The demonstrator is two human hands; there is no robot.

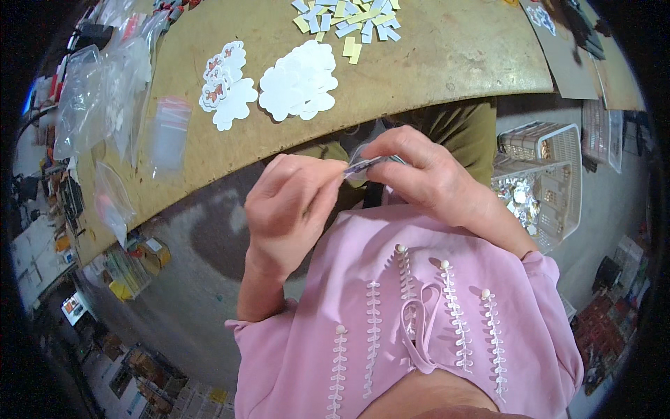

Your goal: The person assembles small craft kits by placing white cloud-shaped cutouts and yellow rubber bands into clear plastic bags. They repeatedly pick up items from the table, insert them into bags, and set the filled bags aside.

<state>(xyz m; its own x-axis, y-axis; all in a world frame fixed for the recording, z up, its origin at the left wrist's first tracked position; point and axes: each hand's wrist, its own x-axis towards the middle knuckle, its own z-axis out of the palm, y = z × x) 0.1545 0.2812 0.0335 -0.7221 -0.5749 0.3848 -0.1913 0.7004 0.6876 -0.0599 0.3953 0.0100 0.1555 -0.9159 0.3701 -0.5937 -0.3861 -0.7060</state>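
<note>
Above my lap, just off the table's near edge, my left hand (289, 202) and my right hand (422, 167) pinch a small thin thing (359, 167) between them. It shows dark and purplish, with a clear film-like edge, and is mostly covered by my fingers, so its kind is unclear. Both hands are closed on it. Beyond them on the table lies a heap of white scallop-edged cards (299, 82). To its left is a smaller pile of similar cards (227, 87), some with a reddish-brown printed figure facing up.
Yellow and white paper slips (356, 52) are scattered on the far part of the wooden table (447, 63). Clear zip bags (169, 140) and larger plastic bags (82, 98) lie at the left. White plastic baskets (574, 188), one with shiny pieces, stand at the right.
</note>
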